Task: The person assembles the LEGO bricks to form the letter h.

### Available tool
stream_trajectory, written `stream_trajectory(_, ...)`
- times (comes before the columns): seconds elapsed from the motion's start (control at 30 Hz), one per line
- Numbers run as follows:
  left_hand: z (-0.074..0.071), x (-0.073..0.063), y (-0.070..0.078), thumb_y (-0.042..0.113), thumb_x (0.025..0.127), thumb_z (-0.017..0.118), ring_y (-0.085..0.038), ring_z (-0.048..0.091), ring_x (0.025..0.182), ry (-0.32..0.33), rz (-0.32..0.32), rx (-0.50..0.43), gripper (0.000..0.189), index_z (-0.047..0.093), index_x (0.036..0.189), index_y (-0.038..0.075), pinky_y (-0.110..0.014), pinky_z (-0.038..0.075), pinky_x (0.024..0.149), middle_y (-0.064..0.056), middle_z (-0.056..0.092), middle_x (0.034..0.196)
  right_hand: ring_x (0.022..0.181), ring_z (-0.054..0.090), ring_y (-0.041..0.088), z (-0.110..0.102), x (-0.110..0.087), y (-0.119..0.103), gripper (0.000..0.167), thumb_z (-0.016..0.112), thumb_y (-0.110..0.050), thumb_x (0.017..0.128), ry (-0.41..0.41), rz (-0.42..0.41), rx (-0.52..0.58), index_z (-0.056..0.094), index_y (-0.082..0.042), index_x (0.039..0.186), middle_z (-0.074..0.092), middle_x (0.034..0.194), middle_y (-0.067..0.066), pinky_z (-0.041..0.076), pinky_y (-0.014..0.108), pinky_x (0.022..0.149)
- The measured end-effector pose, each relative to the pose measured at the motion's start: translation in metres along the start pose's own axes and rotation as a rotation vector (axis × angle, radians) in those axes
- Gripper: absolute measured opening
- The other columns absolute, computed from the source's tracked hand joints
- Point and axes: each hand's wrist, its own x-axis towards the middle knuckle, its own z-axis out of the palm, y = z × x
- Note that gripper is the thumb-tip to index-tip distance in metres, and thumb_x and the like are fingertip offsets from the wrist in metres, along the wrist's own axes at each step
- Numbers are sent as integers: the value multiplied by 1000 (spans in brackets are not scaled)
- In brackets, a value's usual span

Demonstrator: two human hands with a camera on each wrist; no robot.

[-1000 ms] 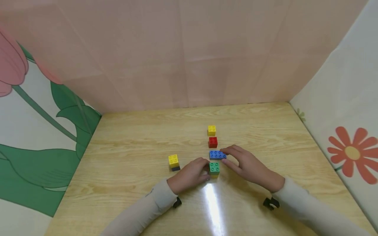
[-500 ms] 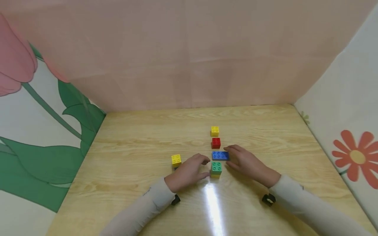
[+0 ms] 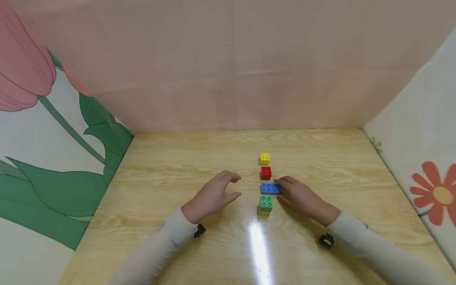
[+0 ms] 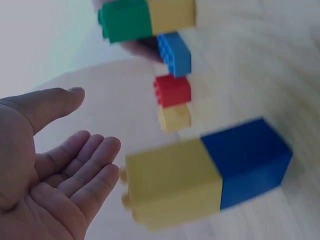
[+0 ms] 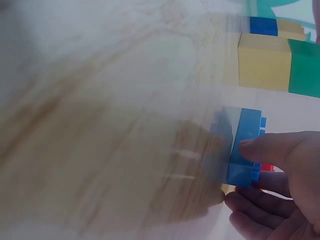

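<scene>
With thumb and fingers spread, my left hand [image 3: 211, 196] is in the air left of the bricks and holds nothing. The left wrist view has a yellow brick [image 4: 175, 185] stacked on a dark blue brick [image 4: 247, 162] just beyond its fingertips; in the head view that hand hides them. My right hand [image 3: 303, 200] pinches the right end of a long blue brick [image 3: 269, 188], its thumb on the near side in the right wrist view. The blue brick lies on the table. Just in front of it stands a green brick [image 3: 266, 202] on a yellow brick [image 3: 264, 213].
A red brick [image 3: 265, 173] sits behind the long blue brick, and a small yellow brick [image 3: 265, 158] farther back. The wooden table [image 3: 171, 158] meets a pink cloth [image 3: 228, 71] at the back, with printed panels on both sides.
My left hand has moved left, away from the green-topped stack, and now covers the other stack. The right thumb and fingers have closed in on the long blue brick's end.
</scene>
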Motion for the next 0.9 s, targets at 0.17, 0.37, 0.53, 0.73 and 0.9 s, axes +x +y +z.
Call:
stream_trajectory(0.17,-10,-7,-13,35,91,70,-14,56,114,14,-59,-33,48,56,131,12,-32,49,94,1,57,124,105,62,32,0,-2,0,49,75,-16,87,-16,10,-7,58,4,128,61,118,17,52,47,88)
stream_trajectory(0.37,-15,-18,-28,37,87,74,-23,56,117,1,-126,-63,57,54,134,11,-37,48,96,-3,57,125,105,62,30,-3,-4,1,47,75,-17,87,-4,20,-18,59,3,127,61,117,15,53,46,88)
stream_trajectory(0.53,-17,-27,-39,46,83,75,-21,55,119,-16,-190,-62,66,53,136,14,-38,47,97,0,56,127,104,62,28,-4,-4,2,45,74,-17,88,-11,22,-8,60,1,126,62,116,13,53,44,87)
stream_trajectory(0.73,-17,-35,-49,46,83,76,-20,53,120,-41,-241,-90,66,54,135,13,-39,46,98,2,56,129,102,62,28,-2,-4,2,43,74,-15,88,14,13,0,61,2,124,62,114,14,54,44,86)
stream_trajectory(0.9,-16,-39,-54,39,84,77,-23,56,117,-42,-207,-73,59,57,131,9,-40,48,96,-1,58,124,101,63,27,-1,-4,3,41,74,-14,87,21,22,6,62,2,123,63,113,13,54,44,85)
